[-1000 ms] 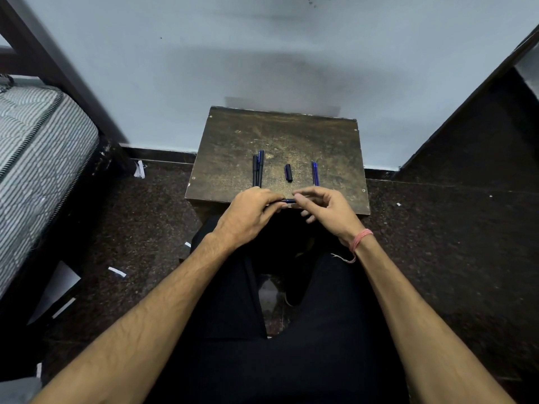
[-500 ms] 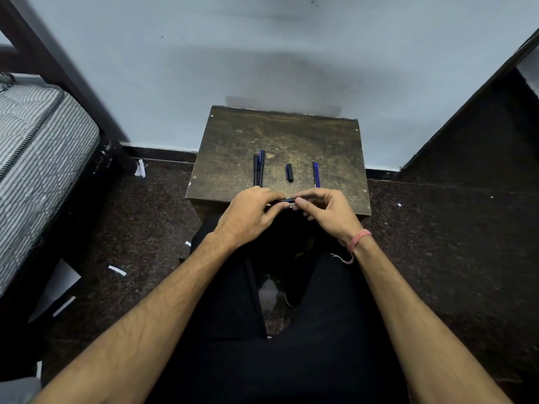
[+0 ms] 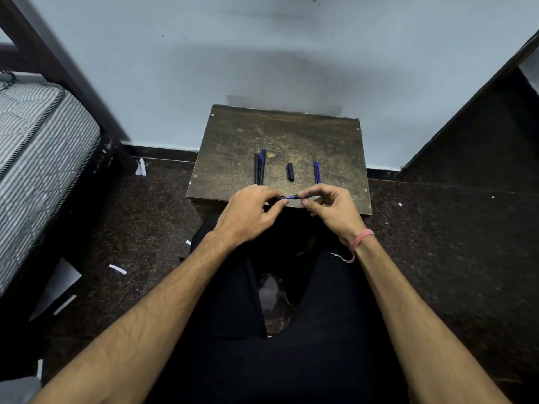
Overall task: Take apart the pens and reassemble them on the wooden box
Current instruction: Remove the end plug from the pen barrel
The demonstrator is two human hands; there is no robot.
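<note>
Left hand (image 3: 250, 214): thumb and fingers pinch the 9 o'clock end of the held pen (image 3: 291, 197).
Held pen: long axis 9-to-3 o'clock, spanning both hands over the near edge of the wooden box (image 3: 335, 141); equally near each.
Right hand (image 3: 329, 208): pinches the 3 o'clock end; likely pulling or twisting apart.
Whole pens (image 3: 259, 167): two, touching, at 11 o'clock.
Cap (image 3: 290, 172): one, at 12.
Refill (image 3: 316, 172): apparently one, at 1.
</note>
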